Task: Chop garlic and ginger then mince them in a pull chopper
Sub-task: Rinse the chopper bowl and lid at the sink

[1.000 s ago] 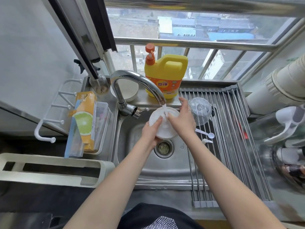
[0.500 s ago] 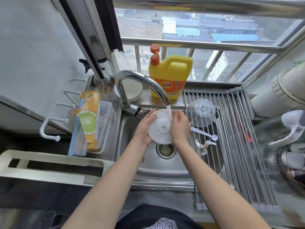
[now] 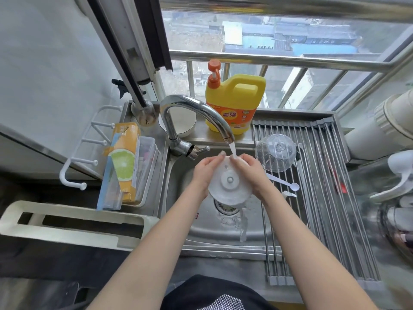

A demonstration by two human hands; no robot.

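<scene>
Pull-chopper lid, a round white disc with a raised hub and a small peg at its centre, is held over the sink, just above the drain and right under the faucet spout. It is tilted so the underside faces up toward the camera. The stream strikes its far rim and runs off the near edge in a sheet down to the basin.

Sized downward from the sink: a roll-up drying rack spans the sink's right side. A yellow dish-soap jug stands behind the sink on the ledge. An inverted clear chopper bowl sits on the rack just right of the lid. A small white spoon lies on the rack nearer the sink's front, with a small white part I cannot identify beside it.

The left hand curls round the lid's left edge, fingers reaching over the far rim. The right hand grips the right edge the same way, its fingertips at the point where the water lands.

By my judgement the lid is wet and smooth, so it could slip from both grips and drop into the basin. Water hitting the angled face may also splash toward the sink's front edge. No garlic or ginger is in view, and this looks like rinsing rather than chopping or mincing.
</scene>
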